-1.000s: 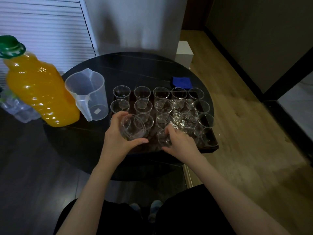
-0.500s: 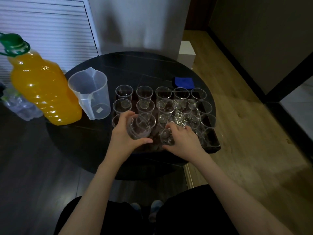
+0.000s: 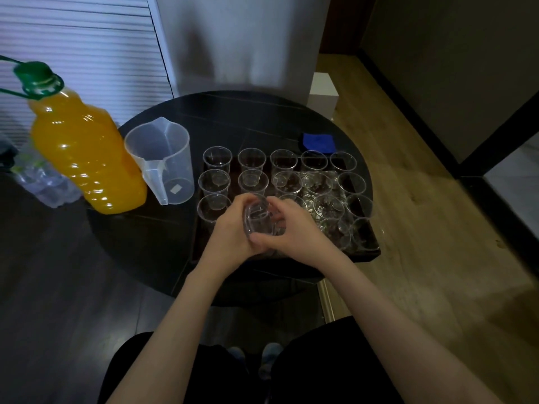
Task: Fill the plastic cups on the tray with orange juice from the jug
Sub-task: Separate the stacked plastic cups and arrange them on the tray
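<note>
Clear thin-walled plastic cups (image 3: 251, 159), all empty, stand in rows on a dark rectangular tray (image 3: 368, 253) on the round black table (image 3: 239, 118). Head view: left hand (image 3: 230, 231) and right hand (image 3: 294, 233) both curl round one tilted clear cup (image 3: 259, 220) above the tray's near edge. Likely featherlight, crushable and easily tipped; best taken round the mid-wall. Translucent plastic measuring jug (image 3: 163, 161), empty, stands left of the tray; take by its handle. Full orange juice bottle with green cap (image 3: 84, 153) beside it: probably heavy.

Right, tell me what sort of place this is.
Probably a room in a home or small office: a round black table on wood-plank flooring, slatted white blinds behind, and a big orange juice bottle.
</note>
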